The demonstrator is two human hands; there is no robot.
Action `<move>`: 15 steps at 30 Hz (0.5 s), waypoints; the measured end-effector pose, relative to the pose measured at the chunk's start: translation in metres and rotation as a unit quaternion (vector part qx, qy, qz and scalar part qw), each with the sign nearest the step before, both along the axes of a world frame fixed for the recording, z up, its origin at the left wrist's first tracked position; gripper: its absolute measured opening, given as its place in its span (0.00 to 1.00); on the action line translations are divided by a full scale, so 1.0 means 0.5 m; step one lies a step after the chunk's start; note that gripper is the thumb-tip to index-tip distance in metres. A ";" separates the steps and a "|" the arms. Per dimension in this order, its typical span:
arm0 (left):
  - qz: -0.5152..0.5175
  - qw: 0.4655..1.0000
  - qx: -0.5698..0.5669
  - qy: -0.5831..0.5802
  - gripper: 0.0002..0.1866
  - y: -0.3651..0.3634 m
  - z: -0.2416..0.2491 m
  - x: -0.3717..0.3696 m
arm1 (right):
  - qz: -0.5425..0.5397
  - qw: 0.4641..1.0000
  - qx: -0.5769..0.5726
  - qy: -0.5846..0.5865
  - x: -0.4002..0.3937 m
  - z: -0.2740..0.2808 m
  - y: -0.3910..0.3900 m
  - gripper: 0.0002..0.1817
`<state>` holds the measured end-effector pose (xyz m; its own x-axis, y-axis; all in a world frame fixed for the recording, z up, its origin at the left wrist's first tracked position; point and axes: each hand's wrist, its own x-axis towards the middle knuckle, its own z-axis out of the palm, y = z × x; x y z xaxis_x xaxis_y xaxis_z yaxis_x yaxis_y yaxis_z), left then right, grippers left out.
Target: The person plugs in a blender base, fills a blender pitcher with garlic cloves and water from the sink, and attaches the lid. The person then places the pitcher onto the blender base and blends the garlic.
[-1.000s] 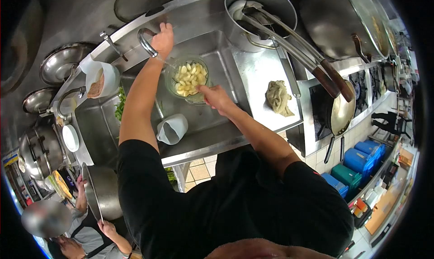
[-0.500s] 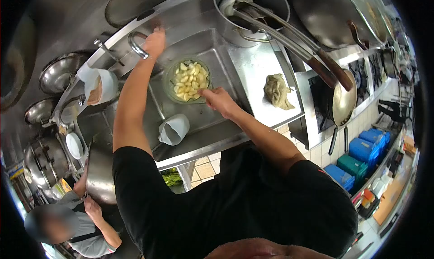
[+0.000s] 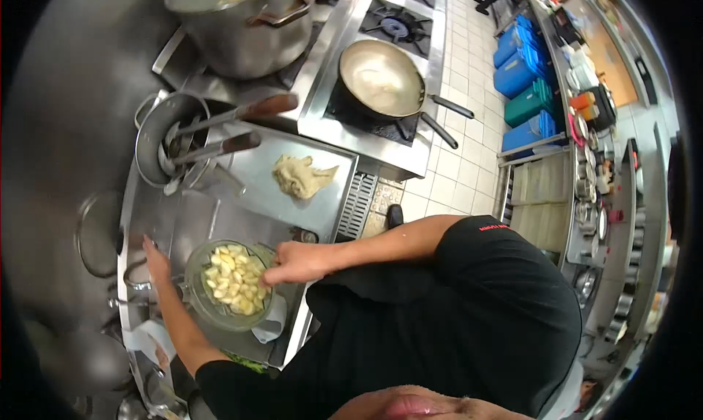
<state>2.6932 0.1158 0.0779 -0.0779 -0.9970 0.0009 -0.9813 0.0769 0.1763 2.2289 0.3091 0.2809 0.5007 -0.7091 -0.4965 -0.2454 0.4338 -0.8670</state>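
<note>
A clear bowl (image 3: 196,273) of pale, peeled garlic cloves (image 3: 236,279) is over the sink, and my right hand (image 3: 296,263) is closed on its rim. My left hand (image 3: 156,262) reaches to the back edge of the sink, fingers stretched out beside the curved faucet (image 3: 136,276). Partly hidden by the bowl, a white plastic jug (image 3: 272,321) sits in the sink near its front edge.
A crumpled beige cloth (image 3: 302,176) lies on the metal counter beside the sink. Past it stand a pot (image 3: 150,138) with long-handled utensils, a large stockpot (image 3: 253,43) and a frying pan (image 3: 381,79) on the stove. Blue bins (image 3: 521,72) line the tiled floor.
The view has swung to the right, bringing the stove and aisle further in and taking the co-worker out. My right hand still holds the bowl; my left hand remains by the faucet.
</note>
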 end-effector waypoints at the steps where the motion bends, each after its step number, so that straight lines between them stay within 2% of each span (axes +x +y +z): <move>1: 0.007 1.000 0.026 0.016 0.38 0.029 0.046 -0.046 | -0.005 1.000 0.004 -0.003 -0.022 0.015 0.014 0.31; 2: 0.015 0.998 0.054 0.032 0.39 0.051 0.077 -0.071 | -0.011 1.000 0.014 -0.013 -0.041 0.021 0.025 0.31; 4: -0.006 0.999 0.005 -0.044 0.39 0.087 -0.025 -0.009 | -0.033 0.999 0.020 -0.027 -0.118 0.043 0.062 0.31; 6: 0.032 0.998 0.028 0.038 0.39 0.134 -0.058 -0.004 | -0.049 0.998 0.020 -0.015 -0.176 0.075 0.088 0.32; 8: 0.077 0.988 0.133 0.033 0.36 0.185 -0.004 -0.063 | -0.079 0.997 0.013 -0.004 -0.239 0.097 0.122 0.33; 10: 0.074 0.990 0.117 0.021 0.31 0.222 -0.005 -0.075 | -0.110 0.994 -0.011 -0.001 -0.305 0.117 0.154 0.33; 12: 0.060 0.992 0.099 -0.042 0.27 0.265 0.017 -0.121 | -0.137 0.991 -0.009 -0.002 -0.392 0.167 0.196 0.33; 14: 0.124 0.981 0.141 -0.045 0.27 0.327 0.114 -0.256 | -0.188 0.981 -0.022 -0.040 -0.468 0.148 0.235 0.32; 15: 0.130 0.982 0.132 -0.024 0.26 0.347 0.106 -0.289 | -0.209 0.976 -0.025 -0.060 -0.505 0.164 0.258 0.32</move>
